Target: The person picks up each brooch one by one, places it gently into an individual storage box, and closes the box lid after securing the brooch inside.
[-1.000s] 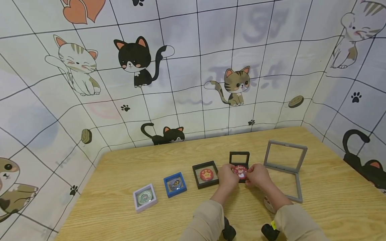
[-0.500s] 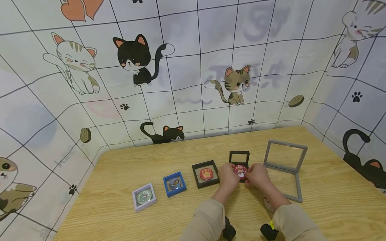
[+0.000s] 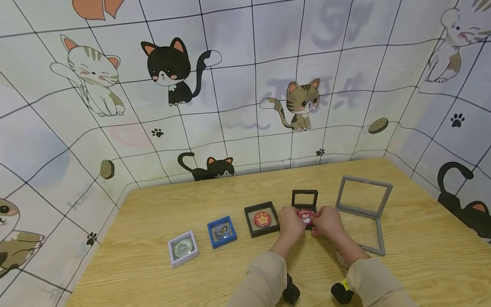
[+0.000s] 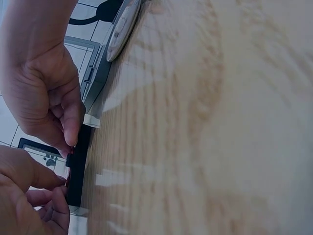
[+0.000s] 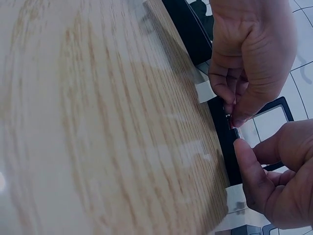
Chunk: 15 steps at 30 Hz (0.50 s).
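Note:
A small black display case [image 3: 293, 199] stands with its lid raised, and a round red badge [image 3: 305, 216] with a cartoon figure is at its base. My left hand [image 3: 290, 224] pinches the badge at its left edge, and a sliver of red shows by those fingers in the right wrist view. From the other side my right hand [image 3: 330, 224] holds the badge's right edge, its thumb [image 5: 244, 156] close against the case's black rim [image 5: 224, 139]. The fingers cover much of the base, so I cannot tell how deep the badge sits.
Left of the hands lie a larger black case [image 3: 253, 232] with a red star badge, a blue case [image 3: 215, 244] and a lilac case [image 3: 174, 261]. An opened grey case [image 3: 379, 238] stands right. Another round badge [image 4: 122, 32] lies partly behind the right wrist.
The whole head view shifts slightly as the camera tilts down. Both hands stay at the red badge with barely any visible movement.

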{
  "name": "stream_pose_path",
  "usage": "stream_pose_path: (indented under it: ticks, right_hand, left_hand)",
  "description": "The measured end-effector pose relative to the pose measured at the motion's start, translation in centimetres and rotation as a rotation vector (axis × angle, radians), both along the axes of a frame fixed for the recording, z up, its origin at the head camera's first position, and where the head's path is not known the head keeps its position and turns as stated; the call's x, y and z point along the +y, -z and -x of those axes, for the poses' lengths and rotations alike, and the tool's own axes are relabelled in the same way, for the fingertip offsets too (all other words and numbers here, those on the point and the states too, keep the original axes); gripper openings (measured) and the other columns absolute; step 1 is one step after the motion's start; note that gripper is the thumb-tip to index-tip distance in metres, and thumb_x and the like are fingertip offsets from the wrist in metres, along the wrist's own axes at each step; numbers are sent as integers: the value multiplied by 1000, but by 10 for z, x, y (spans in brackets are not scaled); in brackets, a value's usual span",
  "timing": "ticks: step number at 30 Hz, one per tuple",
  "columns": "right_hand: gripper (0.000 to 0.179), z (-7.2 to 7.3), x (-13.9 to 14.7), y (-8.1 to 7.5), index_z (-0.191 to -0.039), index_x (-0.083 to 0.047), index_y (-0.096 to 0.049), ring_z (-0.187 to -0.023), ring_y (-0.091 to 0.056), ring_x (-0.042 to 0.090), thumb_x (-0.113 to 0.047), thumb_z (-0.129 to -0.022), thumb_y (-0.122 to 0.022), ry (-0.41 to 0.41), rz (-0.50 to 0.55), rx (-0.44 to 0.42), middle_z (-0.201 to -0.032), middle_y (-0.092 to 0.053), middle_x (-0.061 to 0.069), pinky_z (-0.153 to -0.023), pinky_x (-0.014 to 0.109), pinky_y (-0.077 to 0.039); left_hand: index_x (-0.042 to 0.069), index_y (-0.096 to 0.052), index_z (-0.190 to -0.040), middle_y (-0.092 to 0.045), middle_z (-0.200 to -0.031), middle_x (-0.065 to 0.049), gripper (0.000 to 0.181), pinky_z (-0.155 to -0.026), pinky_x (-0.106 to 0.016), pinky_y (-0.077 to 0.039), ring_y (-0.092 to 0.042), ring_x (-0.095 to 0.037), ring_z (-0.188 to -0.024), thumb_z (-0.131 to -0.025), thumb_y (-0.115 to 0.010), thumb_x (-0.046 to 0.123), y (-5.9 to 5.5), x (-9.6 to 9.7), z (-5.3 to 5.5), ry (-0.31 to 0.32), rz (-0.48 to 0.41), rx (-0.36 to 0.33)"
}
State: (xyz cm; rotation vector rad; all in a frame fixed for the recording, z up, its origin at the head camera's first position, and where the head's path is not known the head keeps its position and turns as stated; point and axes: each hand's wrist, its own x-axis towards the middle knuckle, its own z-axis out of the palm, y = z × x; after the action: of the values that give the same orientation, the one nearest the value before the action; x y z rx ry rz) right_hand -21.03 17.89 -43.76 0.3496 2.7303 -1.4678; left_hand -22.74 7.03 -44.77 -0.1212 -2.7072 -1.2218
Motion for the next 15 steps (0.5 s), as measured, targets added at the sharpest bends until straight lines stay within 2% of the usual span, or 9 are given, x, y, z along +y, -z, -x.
stream_pose_path:
  ticks: [3,6,15]
  right_hand:
    - [12,0,0,-1,-84,12,-52,-47,-61,18,3,-81,-57,4,-22,8,-69,-61,20,-46,26,-49]
    - [11,1,0,-1,-82,11,-53,-46,-61,17,2,-81,-58,4,-45,15,-66,-61,18,-45,25,-49]
    - [11,3,2,-1,-83,11,-51,-46,-60,15,3,-79,-58,12,2,-18,-70,-60,21,-45,24,-49]
  left_hand:
    - [5,-55,-52,-51,-68,-2,18,-69,-30,-43,-51,-18,-71,-61,-68,-4,-2,1,0,5,60,2]
    - [7,-48,-49,-49,-67,-2,26,-68,-29,-42,-50,-18,-70,-62,-69,-2,-3,2,1,8,113,7]
    - [5,-58,-59,-52,-70,-6,15,-70,-30,-45,-53,-21,-72,-61,-73,3,-5,4,0,-4,196,6]
